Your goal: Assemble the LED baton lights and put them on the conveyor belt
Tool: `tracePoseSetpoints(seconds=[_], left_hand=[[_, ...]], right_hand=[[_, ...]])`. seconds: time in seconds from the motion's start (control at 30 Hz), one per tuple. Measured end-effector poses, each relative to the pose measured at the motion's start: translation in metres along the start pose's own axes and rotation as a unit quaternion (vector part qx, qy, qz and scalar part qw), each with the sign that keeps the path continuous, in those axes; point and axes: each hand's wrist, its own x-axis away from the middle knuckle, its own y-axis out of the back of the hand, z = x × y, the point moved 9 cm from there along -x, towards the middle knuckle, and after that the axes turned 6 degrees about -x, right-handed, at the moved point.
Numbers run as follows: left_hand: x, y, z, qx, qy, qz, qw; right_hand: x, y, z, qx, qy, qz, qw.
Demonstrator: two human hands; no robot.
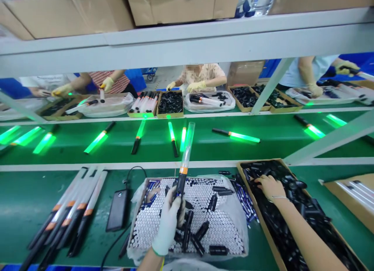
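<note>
My gloved left hand [168,220] is closed around the black handle of a light stick [185,158] with an orange ring and a clear, unlit tube pointing up and away. Under it lies a plastic-lined tray [247,240] packed with small white-ended cylinders [152,224], with several black cylindrical parts [201,230] loose on top. To the right, my bare right hand [270,187] reaches into a cardboard box [263,228] of black plastic parts [304,220]. Its fingers are curled down among them, and the fingertips are partly hidden, so what they grip cannot be made out.
Unlit light sticks [73,204] lie left, beside a black power bank [117,210] with a cable. Purple-blue batteries [247,201] lie between tray and box. Beyond, a green belt [193,154] carries lit sticks [245,137]. A white shelf beam [175,48] crosses above; co-workers [201,78] sit opposite.
</note>
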Motion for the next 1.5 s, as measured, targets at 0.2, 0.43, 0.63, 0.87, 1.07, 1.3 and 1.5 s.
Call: tracePoseSetpoints(seconds=[0.2, 0.43, 0.63, 0.87, 1.07, 1.3, 1.5], left_hand=[[0.011, -0.004, -0.005, -0.003, -0.027, 0.019, 0.999], [0.013, 0.009, 0.012, -0.010, 0.006, -0.023, 1.000], [0.017, 0.016, 0.014, -0.015, 0.006, -0.033, 0.999], [0.021, 0.029, 0.008, -0.004, 0.019, -0.068, 0.997], [0.024, 0.056, 0.003, -0.012, -0.007, -0.069, 0.998], [0.016, 0.104, -0.004, 0.008, -0.051, -0.095, 0.994], [0.022, 0.138, -0.005, 0.008, -0.039, -0.097, 0.995]], right_hand=[[-0.004, -0.005, -0.005, 0.032, 0.007, -0.004, 0.999], [-0.001, 0.000, -0.005, 0.042, -0.001, -0.047, 0.998], [0.012, 0.009, -0.004, 0.029, -0.036, -0.100, 0.994], [0.032, 0.018, 0.004, 0.008, -0.067, -0.144, 0.987], [0.057, 0.057, 0.022, -0.101, -0.112, -0.230, 0.961], [0.119, 0.042, 0.238, -0.435, 0.099, -0.113, 0.888], [0.107, 0.024, 0.349, -0.380, 0.137, -0.090, 0.910]])
